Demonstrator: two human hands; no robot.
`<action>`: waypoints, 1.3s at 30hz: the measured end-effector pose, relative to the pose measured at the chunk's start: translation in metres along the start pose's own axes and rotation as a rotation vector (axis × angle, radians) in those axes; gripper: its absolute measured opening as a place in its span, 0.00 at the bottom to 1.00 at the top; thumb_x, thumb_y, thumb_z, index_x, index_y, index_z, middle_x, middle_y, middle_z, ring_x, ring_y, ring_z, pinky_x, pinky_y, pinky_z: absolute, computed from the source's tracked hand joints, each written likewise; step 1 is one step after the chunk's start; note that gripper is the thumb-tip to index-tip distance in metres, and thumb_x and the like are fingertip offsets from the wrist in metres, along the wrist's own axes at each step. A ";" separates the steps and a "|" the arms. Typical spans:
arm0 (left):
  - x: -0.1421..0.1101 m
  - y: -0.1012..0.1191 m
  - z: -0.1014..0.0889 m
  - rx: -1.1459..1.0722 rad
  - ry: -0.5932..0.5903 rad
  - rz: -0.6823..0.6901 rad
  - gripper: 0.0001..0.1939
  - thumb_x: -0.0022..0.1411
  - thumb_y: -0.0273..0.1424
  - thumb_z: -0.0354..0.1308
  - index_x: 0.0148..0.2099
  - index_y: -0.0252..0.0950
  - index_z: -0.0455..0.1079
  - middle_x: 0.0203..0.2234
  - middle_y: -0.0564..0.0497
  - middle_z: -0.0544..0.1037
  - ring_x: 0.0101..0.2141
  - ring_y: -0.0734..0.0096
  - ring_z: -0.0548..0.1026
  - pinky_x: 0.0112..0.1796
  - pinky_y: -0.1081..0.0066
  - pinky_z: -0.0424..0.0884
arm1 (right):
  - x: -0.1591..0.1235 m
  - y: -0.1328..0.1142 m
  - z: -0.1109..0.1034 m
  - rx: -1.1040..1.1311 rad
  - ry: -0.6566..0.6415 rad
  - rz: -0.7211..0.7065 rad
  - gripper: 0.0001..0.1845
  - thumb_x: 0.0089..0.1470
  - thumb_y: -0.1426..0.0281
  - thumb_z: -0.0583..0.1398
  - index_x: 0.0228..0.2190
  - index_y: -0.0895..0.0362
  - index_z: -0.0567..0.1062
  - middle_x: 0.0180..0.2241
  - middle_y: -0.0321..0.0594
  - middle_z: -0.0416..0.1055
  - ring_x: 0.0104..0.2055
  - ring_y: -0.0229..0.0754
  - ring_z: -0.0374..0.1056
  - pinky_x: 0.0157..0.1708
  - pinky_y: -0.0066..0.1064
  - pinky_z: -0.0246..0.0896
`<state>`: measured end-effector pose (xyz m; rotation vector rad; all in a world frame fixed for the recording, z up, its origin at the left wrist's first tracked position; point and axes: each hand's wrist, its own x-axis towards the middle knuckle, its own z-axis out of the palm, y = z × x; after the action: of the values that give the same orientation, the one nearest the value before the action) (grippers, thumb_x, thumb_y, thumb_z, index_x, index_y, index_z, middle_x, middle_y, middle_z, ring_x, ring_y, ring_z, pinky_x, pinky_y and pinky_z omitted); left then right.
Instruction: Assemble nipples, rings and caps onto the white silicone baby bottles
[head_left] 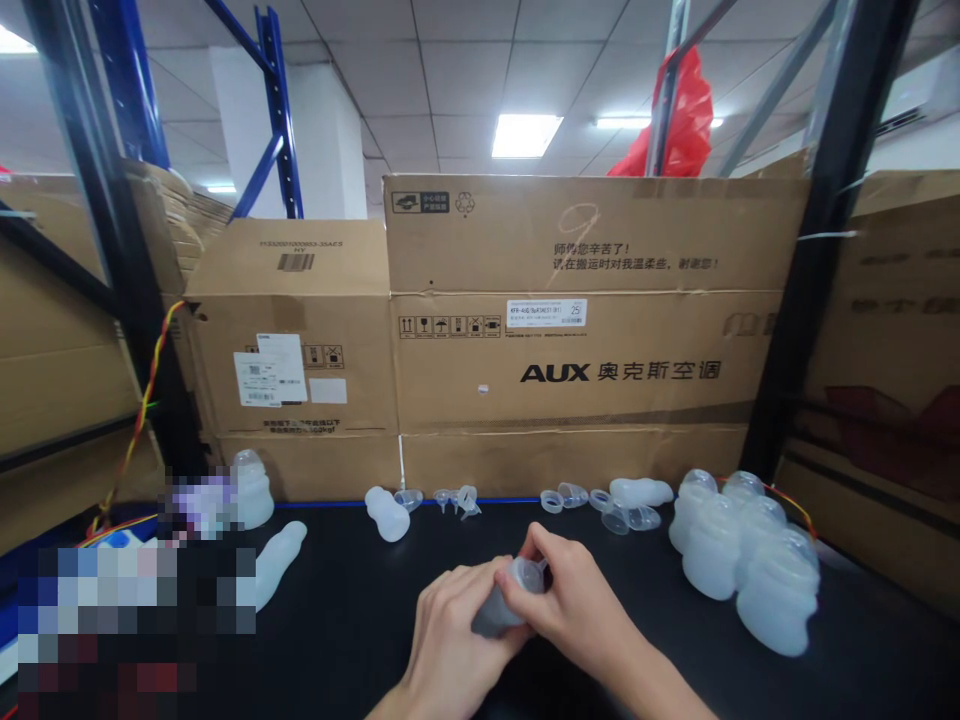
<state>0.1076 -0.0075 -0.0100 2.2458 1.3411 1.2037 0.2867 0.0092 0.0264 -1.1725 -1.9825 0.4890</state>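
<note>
In the middle of the black table, my left hand is wrapped round a translucent white bottle, which is tilted with its mouth towards the upper right. My right hand closes its thumb and index finger about the top, on a clear plastic cap piece at the mouth. The fingers hide part of this piece, and I cannot tell how firmly it sits. Beyond my hands lie a loose white bottle, small clear plastic parts and clear cups with rings.
Several capped translucent bottles stand grouped at the right. Another bottle lies on its side near the back edge. At the left are a standing bottle and a lying one, beside a pixelated patch. Cardboard walls the back between dark posts.
</note>
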 end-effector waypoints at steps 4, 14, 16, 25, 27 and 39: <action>0.001 -0.002 -0.001 0.112 0.041 0.056 0.17 0.60 0.38 0.69 0.53 0.48 0.78 0.47 0.54 0.86 0.43 0.56 0.84 0.44 0.60 0.74 | 0.000 0.001 0.009 0.040 0.038 0.041 0.18 0.59 0.54 0.61 0.29 0.54 0.65 0.23 0.33 0.68 0.25 0.39 0.62 0.27 0.30 0.50; 0.001 -0.011 0.002 -0.066 -0.329 -0.118 0.24 0.54 0.34 0.73 0.54 0.43 0.77 0.48 0.49 0.81 0.52 0.54 0.74 0.56 0.54 0.68 | 0.010 0.031 -0.057 -0.217 -0.015 -0.001 0.20 0.58 0.60 0.62 0.50 0.53 0.74 0.39 0.40 0.74 0.40 0.46 0.71 0.42 0.37 0.63; 0.000 -0.014 0.002 -0.045 -0.356 -0.062 0.19 0.56 0.34 0.71 0.51 0.42 0.78 0.49 0.48 0.80 0.52 0.55 0.74 0.56 0.54 0.68 | 0.005 0.044 -0.075 -0.294 -0.024 0.062 0.32 0.55 0.61 0.62 0.60 0.53 0.68 0.42 0.42 0.75 0.42 0.48 0.73 0.43 0.38 0.65; -0.002 -0.010 -0.002 -0.012 -0.406 -0.016 0.14 0.61 0.34 0.67 0.50 0.43 0.78 0.52 0.50 0.78 0.54 0.56 0.72 0.58 0.54 0.66 | -0.049 0.099 -0.156 -0.881 0.000 0.323 0.40 0.46 0.67 0.65 0.63 0.50 0.71 0.39 0.54 0.78 0.42 0.64 0.75 0.38 0.48 0.65; -0.003 -0.009 -0.004 -0.004 -0.409 -0.005 0.14 0.62 0.34 0.66 0.50 0.42 0.77 0.52 0.50 0.78 0.54 0.56 0.72 0.58 0.54 0.66 | -0.057 0.099 -0.166 -0.973 -0.007 0.274 0.40 0.45 0.71 0.66 0.62 0.54 0.72 0.40 0.56 0.77 0.46 0.64 0.73 0.42 0.49 0.65; -0.003 -0.012 -0.003 0.055 -0.433 0.061 0.14 0.64 0.33 0.63 0.52 0.42 0.76 0.53 0.48 0.78 0.55 0.55 0.73 0.58 0.54 0.67 | 0.031 0.065 -0.041 -0.871 0.108 0.290 0.29 0.65 0.63 0.57 0.64 0.57 0.66 0.67 0.57 0.57 0.68 0.64 0.55 0.60 0.56 0.56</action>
<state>0.0973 -0.0041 -0.0172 2.4159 1.1512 0.6454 0.3460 0.0663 0.0232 -1.9716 -1.9742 -0.3569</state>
